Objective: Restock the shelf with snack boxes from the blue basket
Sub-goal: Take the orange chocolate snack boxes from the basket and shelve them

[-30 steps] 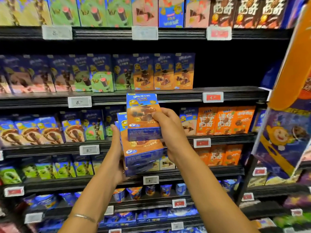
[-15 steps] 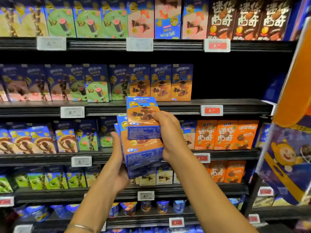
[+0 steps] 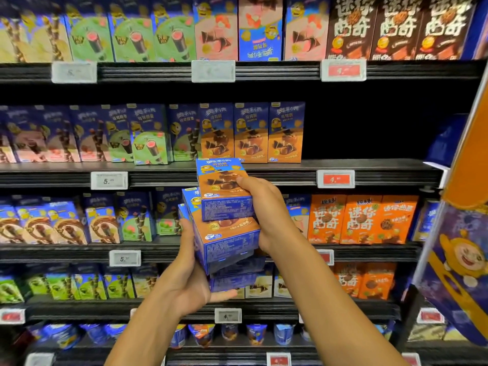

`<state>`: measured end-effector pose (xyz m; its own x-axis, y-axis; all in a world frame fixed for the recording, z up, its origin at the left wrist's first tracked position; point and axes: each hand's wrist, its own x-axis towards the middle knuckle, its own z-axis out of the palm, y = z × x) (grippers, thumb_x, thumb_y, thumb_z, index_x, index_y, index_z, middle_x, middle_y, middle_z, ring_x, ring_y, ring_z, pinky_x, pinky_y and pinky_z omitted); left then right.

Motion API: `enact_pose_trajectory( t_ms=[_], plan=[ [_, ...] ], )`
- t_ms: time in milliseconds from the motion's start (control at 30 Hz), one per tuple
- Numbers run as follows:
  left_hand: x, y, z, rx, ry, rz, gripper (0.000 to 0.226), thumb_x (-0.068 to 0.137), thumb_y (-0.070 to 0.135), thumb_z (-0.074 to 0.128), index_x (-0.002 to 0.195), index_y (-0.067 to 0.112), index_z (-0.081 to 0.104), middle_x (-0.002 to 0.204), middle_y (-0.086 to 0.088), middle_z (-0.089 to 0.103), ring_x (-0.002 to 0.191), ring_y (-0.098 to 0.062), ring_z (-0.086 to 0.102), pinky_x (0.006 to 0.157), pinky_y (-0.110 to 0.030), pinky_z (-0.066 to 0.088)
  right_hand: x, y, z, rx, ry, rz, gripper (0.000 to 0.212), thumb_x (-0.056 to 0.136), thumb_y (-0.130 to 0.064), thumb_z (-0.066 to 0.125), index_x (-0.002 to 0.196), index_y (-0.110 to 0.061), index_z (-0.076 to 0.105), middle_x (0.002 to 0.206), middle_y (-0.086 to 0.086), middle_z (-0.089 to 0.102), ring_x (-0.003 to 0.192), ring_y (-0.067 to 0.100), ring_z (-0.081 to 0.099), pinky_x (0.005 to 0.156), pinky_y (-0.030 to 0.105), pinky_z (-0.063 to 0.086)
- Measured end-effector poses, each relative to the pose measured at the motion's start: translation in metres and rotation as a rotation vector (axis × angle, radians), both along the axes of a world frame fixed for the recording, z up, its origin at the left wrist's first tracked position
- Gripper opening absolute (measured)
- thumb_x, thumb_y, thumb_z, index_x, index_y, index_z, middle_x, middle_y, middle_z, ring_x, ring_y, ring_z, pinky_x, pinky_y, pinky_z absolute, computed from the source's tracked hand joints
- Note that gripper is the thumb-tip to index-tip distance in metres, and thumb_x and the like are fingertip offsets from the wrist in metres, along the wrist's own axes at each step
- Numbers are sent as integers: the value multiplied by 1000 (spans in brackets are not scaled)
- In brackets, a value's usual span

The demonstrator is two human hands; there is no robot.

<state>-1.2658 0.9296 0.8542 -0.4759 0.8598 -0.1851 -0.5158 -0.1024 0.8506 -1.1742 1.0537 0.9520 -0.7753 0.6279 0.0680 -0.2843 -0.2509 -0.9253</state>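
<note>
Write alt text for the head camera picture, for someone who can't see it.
A person's left hand holds a stack of orange-and-blue snack boxes while the right hand grips the top box. Three matching boxes stand on the store shelf just above, with dark bare space to their right.

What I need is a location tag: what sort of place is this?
Likely a supermarket snack aisle: black tiered shelves packed with blue cardboard snack boxes, red price tags on their edges.

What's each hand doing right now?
Left hand: holds the stack of boxes from below.
Right hand: grips the top box.
</note>
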Motion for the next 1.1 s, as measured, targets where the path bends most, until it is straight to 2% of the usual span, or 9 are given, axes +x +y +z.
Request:
enact_pose_trajectory(
  t_ms=[100, 233, 367, 533, 600, 767, 900, 1000, 1100],
  plan=[
    [4, 3, 0, -32, -13, 10, 115, 52, 100, 43, 138, 28, 69, 137, -15, 70, 123, -45, 68, 106, -75, 43, -4, 5, -1, 6, 32, -27, 25, 91, -28, 70, 113, -17, 65, 80, 0, 78, 68, 19, 76, 57, 34, 59],
    [9, 7, -4, -69, -54, 85, 123, 42, 100, 52, 141, 27, 66, 134, -13, 73, 123, -39, 69, 93, -57, 57, -8, 9, -2, 11, 44, -67, 31, 89, -25, 72, 118, -17, 65, 86, 2, 79, 70, 16, 77, 55, 30, 58],
    [11, 14, -10, -72, -102, 148, 123, 40, 101, 49, 133, 24, 71, 129, -12, 75, 124, -37, 68, 93, -52, 55, -12, 10, -9, 16, 12, -57, 29, 90, -25, 70, 116, -15, 65, 84, 2, 78, 68, 16, 76, 54, 31, 59],
    [11, 18, -13, -23, -138, 239, 111, 47, 102, 49, 117, 22, 81, 126, -14, 76, 111, -41, 75, 90, -50, 57, -17, 11, -23, 33, -22, -74, 22, 89, -22, 69, 109, -15, 63, 97, 7, 75, 81, 22, 74, 71, 38, 60],
    [12, 20, -12, -1, -154, 248, 111, 49, 101, 52, 121, 20, 78, 125, -17, 76, 109, -44, 75, 89, -51, 55, -17, 10, -28, 55, -32, -78, 28, 88, -23, 69, 115, -16, 61, 103, 7, 75, 87, 22, 75, 74, 39, 61],
    [19, 14, -14, 41, -195, 270, 100, 61, 92, 59, 132, 24, 71, 128, -15, 75, 112, -39, 75, 78, -47, 64, -12, 6, -35, 84, -42, -51, 36, 90, -24, 71, 122, -14, 59, 105, 9, 73, 73, 12, 74, 58, 26, 56],
    [18, 5, -23, 92, -183, 260, 79, 76, 74, 69, 138, 25, 68, 137, -13, 71, 123, -41, 70, 91, -50, 59, -8, 4, -44, 86, -51, -34, 37, 92, -25, 70, 125, -14, 58, 106, 9, 74, 71, 11, 75, 54, 25, 56],
    [17, 3, -25, 132, -187, 245, 70, 87, 63, 67, 145, 23, 63, 142, -14, 67, 129, -43, 65, 107, -57, 51, -6, 2, -50, 72, -42, -32, 36, 94, -24, 69, 126, -15, 57, 101, 6, 74, 71, 13, 76, 53, 25, 55],
    [18, 6, -22, 166, -160, 257, 64, 94, 59, 62, 144, 20, 63, 139, -16, 69, 122, -44, 69, 98, -57, 58, -3, 2, -48, 79, -31, -39, 35, 94, -23, 68, 127, -14, 58, 101, 5, 75, 73, 13, 76, 54, 26, 56]
  ],
)
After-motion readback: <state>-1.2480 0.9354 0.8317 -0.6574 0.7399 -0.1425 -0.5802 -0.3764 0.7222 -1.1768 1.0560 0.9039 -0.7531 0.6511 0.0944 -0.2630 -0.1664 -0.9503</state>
